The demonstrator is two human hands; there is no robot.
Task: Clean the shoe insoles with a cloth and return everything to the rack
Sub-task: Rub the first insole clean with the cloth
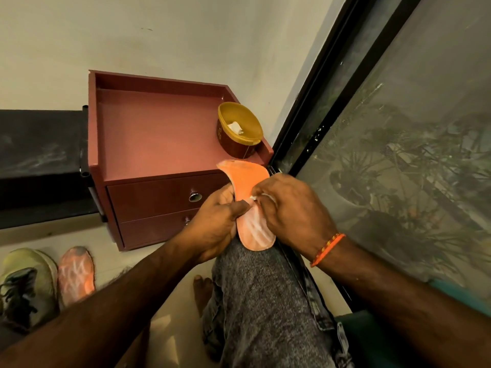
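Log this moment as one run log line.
step: wiping insole | left hand: grips insole | right hand: rubs cloth on it | second insole: floor

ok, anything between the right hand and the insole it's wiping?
Only the white cloth pinched in the right hand, pressed against the orange insole. The left hand grips the insole's left edge, clear of the wiping spot.

Home interior, shown by a maroon drawer cabinet (159, 155) set against a plastered wall (159, 30), a worn sneaker (26, 285) on the tiled floor (170, 328), and a screened window (398, 144).
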